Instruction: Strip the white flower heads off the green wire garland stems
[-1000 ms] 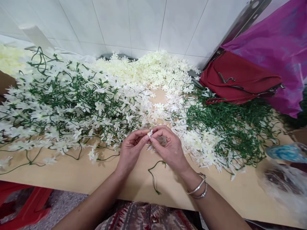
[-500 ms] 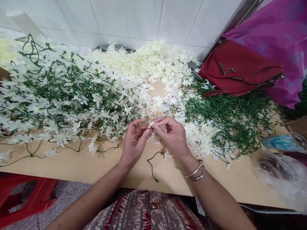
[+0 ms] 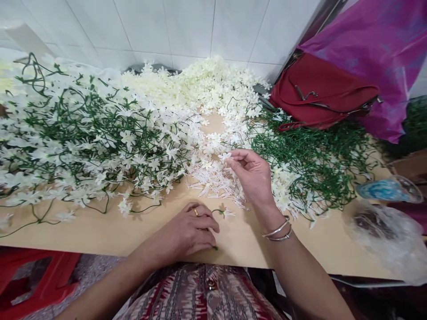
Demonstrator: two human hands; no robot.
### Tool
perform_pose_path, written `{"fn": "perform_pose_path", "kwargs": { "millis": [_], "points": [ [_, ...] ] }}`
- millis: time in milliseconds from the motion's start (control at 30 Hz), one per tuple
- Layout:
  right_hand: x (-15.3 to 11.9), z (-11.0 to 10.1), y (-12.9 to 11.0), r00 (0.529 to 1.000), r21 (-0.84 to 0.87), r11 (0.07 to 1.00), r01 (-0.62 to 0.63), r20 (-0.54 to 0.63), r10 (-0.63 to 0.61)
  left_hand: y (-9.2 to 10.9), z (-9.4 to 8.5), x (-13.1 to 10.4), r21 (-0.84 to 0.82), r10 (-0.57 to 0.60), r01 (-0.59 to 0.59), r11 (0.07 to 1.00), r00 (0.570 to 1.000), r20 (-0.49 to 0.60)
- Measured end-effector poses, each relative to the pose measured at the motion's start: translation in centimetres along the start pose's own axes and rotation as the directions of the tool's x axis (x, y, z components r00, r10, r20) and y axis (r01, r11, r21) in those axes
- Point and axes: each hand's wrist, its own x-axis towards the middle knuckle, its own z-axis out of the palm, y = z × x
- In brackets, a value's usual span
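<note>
My right hand (image 3: pixel 255 175) pinches a small white artificial flower (image 3: pixel 225 156) between thumb and fingertips, above a heap of thin white stamens (image 3: pixel 220 180). Lower down, my left hand (image 3: pixel 195 229), with a ring on one finger, is curled over a green plastic stem (image 3: pixel 215 248) on the table. Most of that stem is hidden under the fingers. At its far end a white flower head (image 3: pixel 228 213) lies just right of the left hand.
Finished-looking white flowers on green stems (image 3: pixel 100 133) pile up at left. Loose cream petals (image 3: pixel 213 80) lie along the tiled wall. Bare green stems (image 3: pixel 310 153) are heaped at right, before a red bag (image 3: pixel 327 91). A clear plastic bag (image 3: pixel 390 235) sits at the table's right edge.
My hands have parted. The left moved down over the green stem lying on the table; the right rose slightly to the right, carrying the small white flower.
</note>
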Motion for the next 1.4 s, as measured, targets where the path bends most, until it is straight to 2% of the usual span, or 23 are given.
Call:
{"fn": "perform_pose_path", "kwargs": {
  "millis": [100, 167, 267, 333, 467, 500, 533, 633, 733, 867, 1067, 1267, 1400],
  "points": [
    [0.2, -0.2, 0.6, 1.000, -0.014, 1.000, -0.006, -0.023, 0.005, 0.7, 0.4, 0.7, -0.130, -0.030, 0.024, 0.991, 0.998, -0.046],
    [0.3, -0.3, 0.9, 0.999, -0.017, 1.000, -0.013, -0.046, 0.012, 1.4, 0.5, 1.1, -0.295, -0.116, 0.092, 0.951, 0.991, -0.064],
    [0.5, -0.4, 0.9, 0.999, 0.004, 1.000, -0.027, -0.047, 0.027, 1.7, 0.5, 1.5, -0.616, -0.326, 0.203, 0.761, 0.941, -0.093],
    [0.4, -0.4, 0.7, 0.998, 0.022, 0.998, -0.056, 0.016, 0.055, 1.3, 0.6, 1.8, -0.724, -0.451, 0.193, 0.663, 0.874, -0.180],
    [-0.2, -0.1, -0.1, 0.963, 0.017, 0.987, -0.158, 0.225, 0.150, -0.2, 0.7, 2.5, -0.716, -0.601, 0.125, 0.687, 0.652, -0.463],
    [-0.3, 0.0, -0.3, 0.947, 0.010, 0.985, -0.173, 0.275, 0.164, -0.4, 0.7, 2.6, -0.718, -0.616, 0.114, 0.687, 0.616, -0.492],
    [-0.4, 0.1, -0.6, 0.930, 0.004, 0.983, -0.183, 0.324, 0.171, -0.5, 0.7, 2.7, -0.723, -0.624, 0.104, 0.683, 0.597, -0.504],
    [-0.6, 0.1, -1.1, 0.871, -0.011, 0.980, -0.197, 0.456, 0.180, -0.5, 0.5, 2.7, -0.740, -0.637, 0.082, 0.668, 0.577, -0.511],
    [-0.5, 0.1, -1.3, 0.821, -0.013, 0.974, -0.226, 0.535, 0.198, -0.3, 0.5, 2.6, -0.747, -0.644, 0.074, 0.661, 0.567, -0.513],
    [-0.4, -0.1, -1.0, 0.802, -0.009, 0.967, -0.253, 0.558, 0.215, -0.1, 0.4, 2.7, -0.747, -0.649, 0.073, 0.660, 0.556, -0.519],
    [-0.5, -0.1, -0.7, 0.760, -0.028, 0.965, -0.261, 0.610, 0.223, -0.1, 0.6, 2.6, -0.722, -0.630, 0.091, 0.686, 0.570, -0.527],
    [-0.6, -0.2, -1.0, 0.709, -0.066, 0.956, -0.285, 0.657, 0.257, -0.3, 0.7, 2.3, -0.698, -0.634, 0.105, 0.708, 0.529, -0.564],
    [-0.6, -0.3, -1.2, 0.686, -0.077, 0.948, -0.310, 0.673, 0.279, -0.4, 0.8, 2.3, -0.677, -0.614, 0.124, 0.725, 0.562, -0.554]
  ]
}}
